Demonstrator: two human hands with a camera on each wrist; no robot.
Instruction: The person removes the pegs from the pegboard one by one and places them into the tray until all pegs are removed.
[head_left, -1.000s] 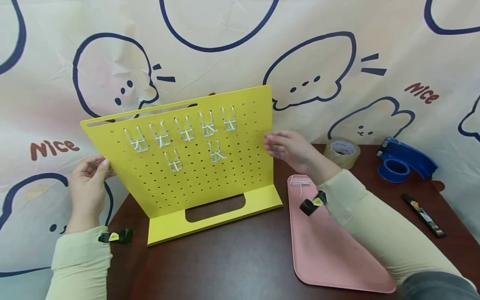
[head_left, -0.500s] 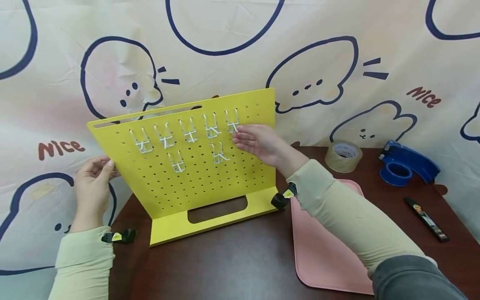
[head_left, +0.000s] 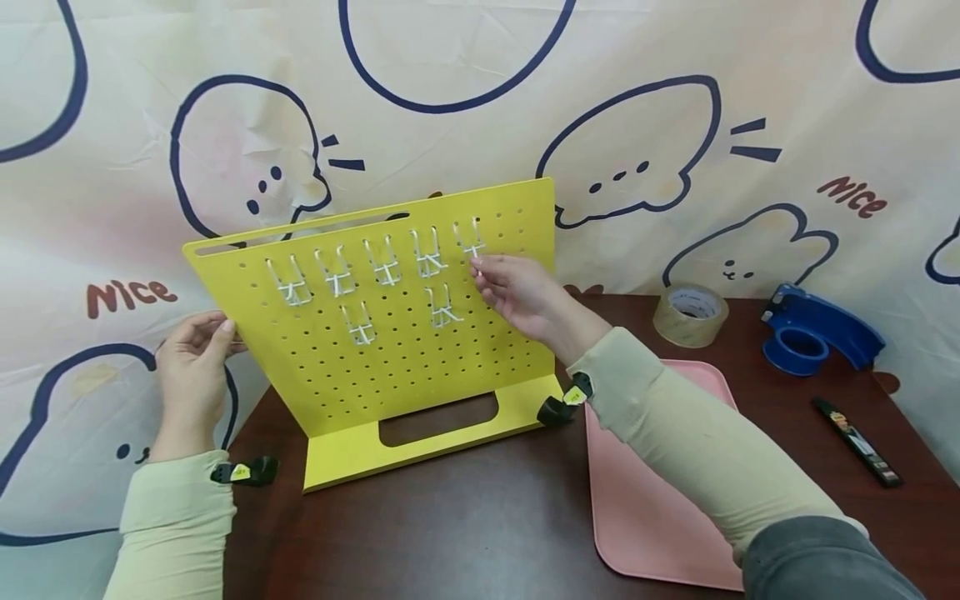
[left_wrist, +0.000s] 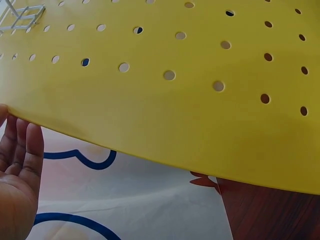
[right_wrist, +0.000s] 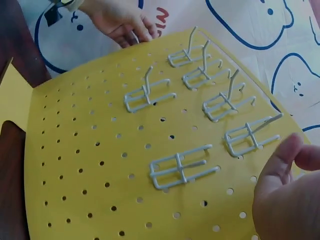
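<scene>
A yellow pegboard (head_left: 405,367) stands upright on its base, with several white wire hooks (head_left: 362,333) in two rows. My left hand (head_left: 191,367) grips its left edge, thumb in front and fingers behind. My right hand (head_left: 525,296) is at the rightmost wire hook of the top row (head_left: 474,248), thumb and forefinger pinching its projecting prong. In the right wrist view that hook is hidden behind the right hand (right_wrist: 292,190), while the other hooks (right_wrist: 182,167) are in plain sight. The left wrist view has the left fingers (left_wrist: 34,145) behind the board's edge.
Under the right forearm lies a pink tray (head_left: 637,508), partly covered by it. A roll of clear tape (head_left: 690,317), a blue tape dispenser (head_left: 798,350) and a dark marker (head_left: 855,442) are on the brown table (head_left: 420,542) at right. A printed cloth (head_left: 465,142) hangs behind.
My right hand has moved left from the board's right edge to the rightmost top hook, and its fingers have curled in. The left hand keeps its hold on the board's edge.
</scene>
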